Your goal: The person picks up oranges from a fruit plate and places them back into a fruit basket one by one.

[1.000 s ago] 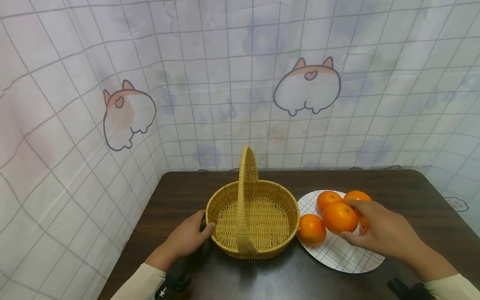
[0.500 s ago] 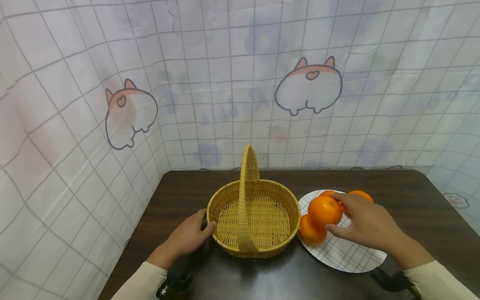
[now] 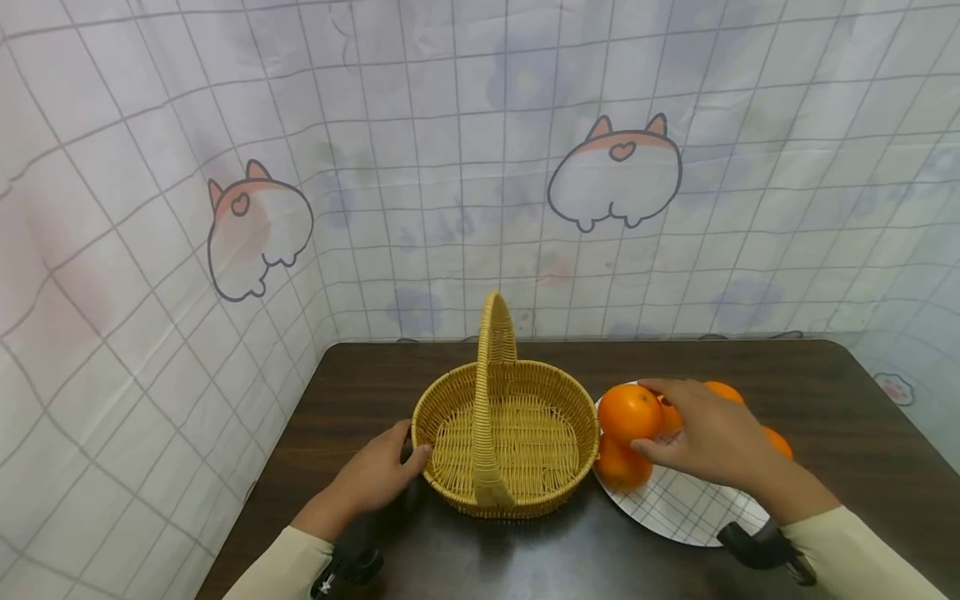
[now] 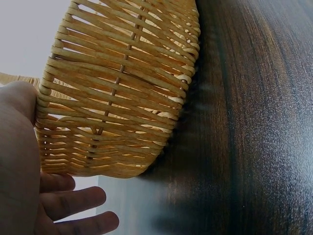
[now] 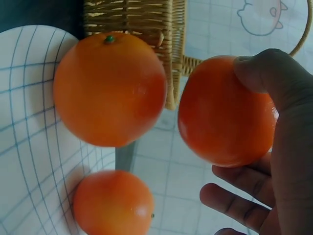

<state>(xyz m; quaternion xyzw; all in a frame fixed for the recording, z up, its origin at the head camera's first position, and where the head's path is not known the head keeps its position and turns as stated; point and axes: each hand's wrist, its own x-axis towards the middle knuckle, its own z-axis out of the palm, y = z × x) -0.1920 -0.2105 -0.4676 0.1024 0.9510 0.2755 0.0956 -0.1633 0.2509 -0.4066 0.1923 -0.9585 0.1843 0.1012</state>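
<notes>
A yellow wicker basket with a tall arched handle stands on the table. My left hand grips its left rim, thumb over the edge; in the left wrist view the fingers lie at the outer wall. My right hand holds an orange between thumb and fingers, raised above the plate's left side, close to the basket. Below it, another orange sits on the white checked plate. In the right wrist view the held orange is apart from the orange beside it.
More oranges lie on the plate, one behind my right hand's fingers, one at the back and one at the right, partly hidden. The dark wooden table ends at a checked curtain behind and left.
My right hand has carried the orange leftward and slightly up across the plate, towards the basket. The left hand and the basket stay where they were.
</notes>
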